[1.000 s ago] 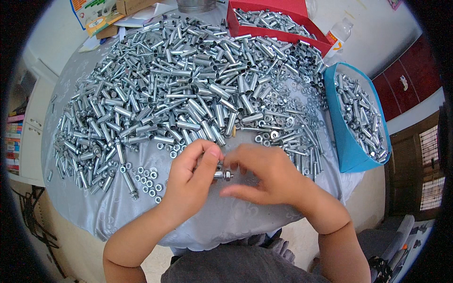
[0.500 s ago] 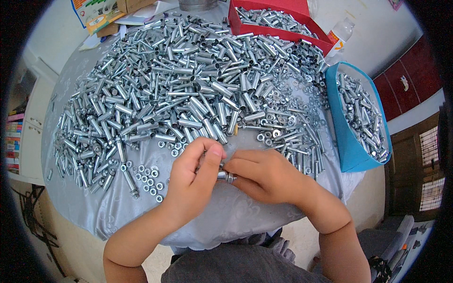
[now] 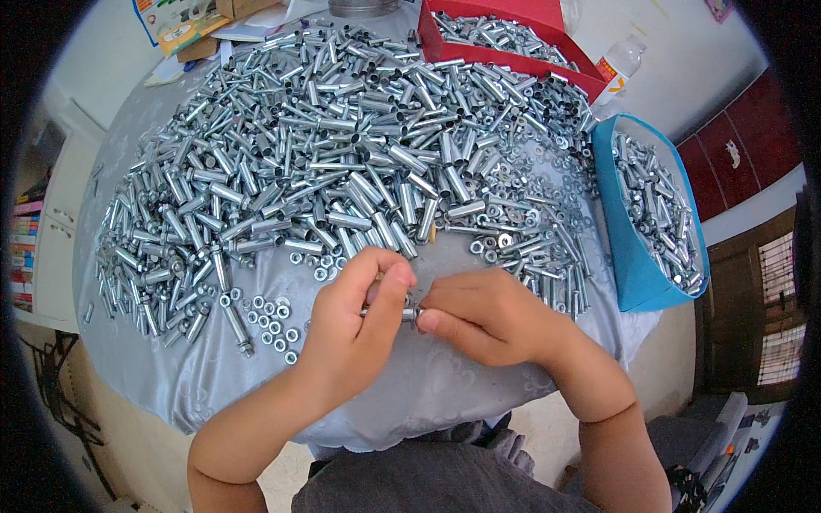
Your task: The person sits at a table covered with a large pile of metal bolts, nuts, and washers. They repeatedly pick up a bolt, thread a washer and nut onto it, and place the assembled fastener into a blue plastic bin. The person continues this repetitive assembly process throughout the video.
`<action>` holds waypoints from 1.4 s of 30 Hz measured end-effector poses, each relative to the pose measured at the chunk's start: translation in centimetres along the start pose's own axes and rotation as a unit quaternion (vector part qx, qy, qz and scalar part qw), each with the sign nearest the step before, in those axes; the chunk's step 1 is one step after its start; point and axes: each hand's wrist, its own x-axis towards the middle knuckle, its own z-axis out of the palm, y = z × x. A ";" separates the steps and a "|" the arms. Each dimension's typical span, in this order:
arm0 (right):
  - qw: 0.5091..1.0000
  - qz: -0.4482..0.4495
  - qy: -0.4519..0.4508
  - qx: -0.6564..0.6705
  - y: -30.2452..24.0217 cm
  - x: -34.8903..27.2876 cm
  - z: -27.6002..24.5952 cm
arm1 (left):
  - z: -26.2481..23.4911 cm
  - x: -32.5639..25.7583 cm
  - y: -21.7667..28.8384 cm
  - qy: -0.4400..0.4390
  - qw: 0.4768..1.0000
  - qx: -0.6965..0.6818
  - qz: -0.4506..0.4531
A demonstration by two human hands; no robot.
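Above the near edge of the table, my left hand (image 3: 352,318) is closed around a silver anchor bolt (image 3: 408,315), its shaft lying roughly level. The thumb and fingers of my right hand (image 3: 496,315) pinch the right end of that bolt, hiding its tip. Most of the bolt is covered by my left fingers. To the left of my left hand lie several loose nuts (image 3: 274,327) and one assembled anchor bolt (image 3: 234,325). A great heap of metal sleeves (image 3: 342,145) spreads just beyond both hands.
Washers (image 3: 530,184) and long bolts (image 3: 560,274) lie to the right of the heap. A blue bin (image 3: 637,278) of anchor bolts stands at the right edge, and a red box (image 3: 513,67) of metal parts at the back. Beside it is a plastic bottle (image 3: 623,64).
My right fingers have shifted on the bolt's end; the thumb now shows pressed against it. My left hand keeps its hold, nearly unmoved. The view has shifted very slightly.
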 end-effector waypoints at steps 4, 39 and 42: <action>0.998 -0.015 0.051 -0.024 -0.4 0.2 0.3 | 0.2 0.1 0.0 -0.004 1.000 -0.024 0.004; 0.911 0.198 0.096 0.349 -1.7 -1.0 2.0 | -0.1 0.2 -0.6 0.056 0.936 0.169 0.305; 0.821 0.259 0.080 0.502 -3.3 -0.4 1.5 | -0.5 0.1 -0.5 0.066 0.905 0.224 0.354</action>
